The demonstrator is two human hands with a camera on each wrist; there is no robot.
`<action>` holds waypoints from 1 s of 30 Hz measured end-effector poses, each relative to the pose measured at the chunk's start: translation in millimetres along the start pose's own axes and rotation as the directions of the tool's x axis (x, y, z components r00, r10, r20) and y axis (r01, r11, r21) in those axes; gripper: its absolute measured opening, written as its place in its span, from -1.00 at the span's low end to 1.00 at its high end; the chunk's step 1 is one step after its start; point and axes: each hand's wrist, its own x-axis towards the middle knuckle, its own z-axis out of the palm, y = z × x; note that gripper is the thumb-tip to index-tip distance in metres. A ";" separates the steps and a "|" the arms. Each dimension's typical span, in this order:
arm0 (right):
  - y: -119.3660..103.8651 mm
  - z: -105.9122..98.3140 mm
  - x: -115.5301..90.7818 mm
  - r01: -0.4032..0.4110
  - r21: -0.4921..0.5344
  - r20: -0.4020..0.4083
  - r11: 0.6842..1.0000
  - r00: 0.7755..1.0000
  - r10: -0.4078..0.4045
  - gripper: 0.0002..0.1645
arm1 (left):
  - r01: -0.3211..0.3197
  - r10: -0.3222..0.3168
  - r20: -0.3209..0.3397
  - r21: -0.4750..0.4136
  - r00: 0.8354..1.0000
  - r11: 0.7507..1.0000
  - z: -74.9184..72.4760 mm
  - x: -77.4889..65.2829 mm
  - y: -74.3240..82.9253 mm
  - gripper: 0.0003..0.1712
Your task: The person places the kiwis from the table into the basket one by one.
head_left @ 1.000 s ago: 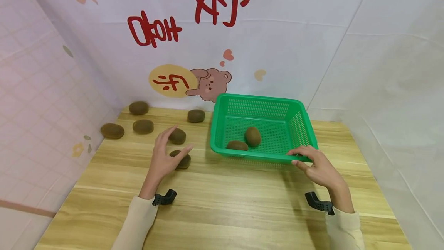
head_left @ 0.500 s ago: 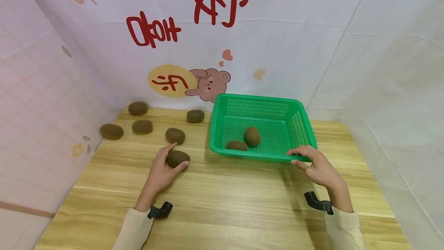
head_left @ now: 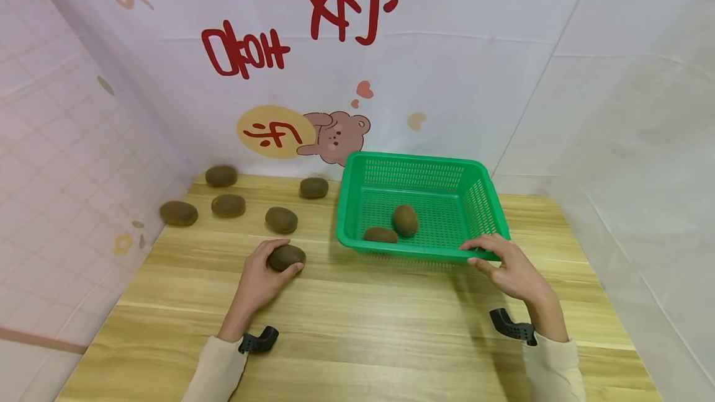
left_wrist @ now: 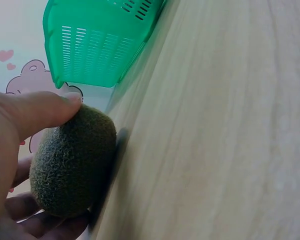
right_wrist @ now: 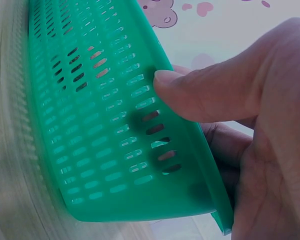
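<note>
In the head view my left hand [head_left: 262, 278] grips a brown fuzzy kiwi [head_left: 287, 258] low on the table. The left wrist view shows the thumb on one end of that kiwi [left_wrist: 72, 165] and the fingers curled beneath its other side. At the front right corner of a green plastic basket [head_left: 413, 252], my right hand [head_left: 514, 268] pinches the rim. Seen from the right wrist, its thumb lies on the outside of the basket wall [right_wrist: 105, 150], with the other fingers behind the rim. Inside the basket lie two kiwis, one near the middle [head_left: 405, 221] and one by the front wall [head_left: 381, 235].
Several more kiwis lie on the wooden table [head_left: 357, 334] left of the basket, the closest being a kiwi [head_left: 281, 220] just beyond my left hand. A printed white wall cloth [head_left: 458, 92] rises behind the table and along both sides.
My left hand has come down and back toward the near kiwi, and its fingers have closed round it. My right hand stays on the basket rim.
</note>
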 end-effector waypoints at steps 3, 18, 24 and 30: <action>0.5 0.0 0.2 0.006 -0.001 -0.004 1.000 1.000 -0.006 -0.66 | -0.001 0.001 -0.015 0.000 1.000 1.000 0.2 0.1 0.3 -0.33; 1.9 0.7 -0.2 0.015 -0.004 -0.005 1.000 1.000 -0.015 -0.70 | -0.028 0.026 -0.059 -0.038 0.998 0.999 4.4 4.1 7.0 -0.35; 2.2 2.5 -0.7 0.021 0.000 -0.011 1.000 1.000 -0.021 -0.70 | -0.014 0.011 -0.077 -0.036 0.997 0.999 4.5 6.5 12.4 -0.38; 2.5 0.6 -1.6 0.013 -0.009 -0.006 1.000 1.000 -0.013 -0.69 | -0.006 0.000 -0.082 -0.083 0.997 0.997 5.1 13.2 22.7 -0.40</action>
